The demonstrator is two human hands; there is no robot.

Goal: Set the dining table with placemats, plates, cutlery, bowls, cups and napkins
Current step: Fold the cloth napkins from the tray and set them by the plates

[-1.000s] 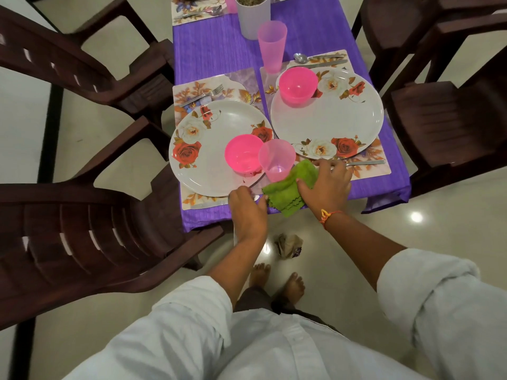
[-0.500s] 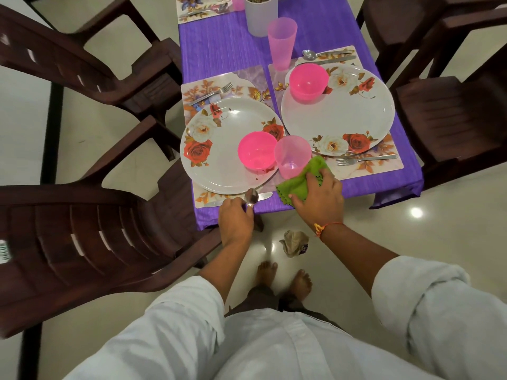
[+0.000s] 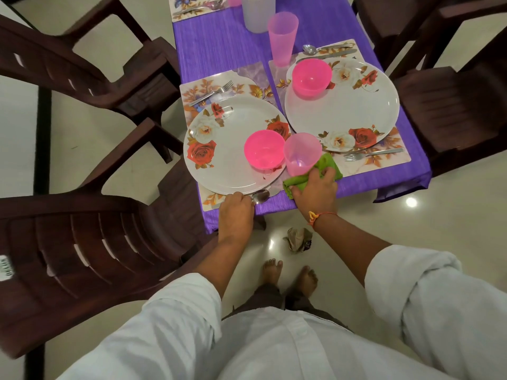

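Purple cloth (image 3: 219, 50) covered the surface (image 3: 359, 185), with dark brown chairs (image 3: 82, 242) around it on a pale glossy floor (image 3: 439, 215). At its near edge the left hand (image 3: 236, 212) pinched a spoon (image 3: 260, 196) beside the flowered plate (image 3: 219, 165), while the right hand (image 3: 315, 192) clutched a green napkin (image 3: 327, 165) just beside the pink cup (image 3: 300, 154).

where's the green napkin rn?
Head view: the green napkin is at the near table edge, held by the right hand, just right of the near pink cup and left of the fork.
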